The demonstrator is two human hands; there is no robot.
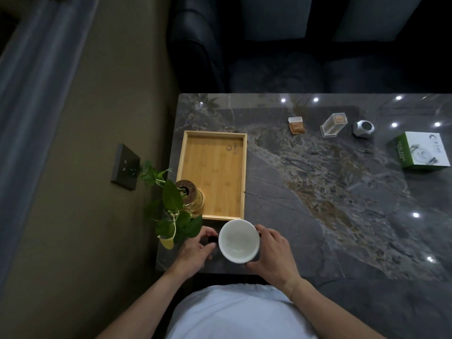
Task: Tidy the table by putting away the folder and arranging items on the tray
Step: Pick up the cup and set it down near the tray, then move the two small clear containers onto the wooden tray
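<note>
You've got the mug (238, 241) in both hands right at the near edge of the table (318, 192), just short of the tray's (241, 177) near rim. Your left hand (195, 250) is pinching the dark handle that sticks out to the left, fingers curled on it, and your right hand (271, 253) is wrapped around the right wall of the mug, thumb at the rim.

Looks to me like you're in the arranging part now; I don't see the folder anywhere in view, so can't say where that ended up.

The mug sits upright, mouth facing up at you, white inside and empty as far as I can tell. Its long axis is vertical, handle pointing left toward the potted plant (188, 194), which is already in the tray's near-left corner.

Next move is probably a short lift over the rim and setting it down on the bare bamboo, keeping that handle off the leaves.
</note>
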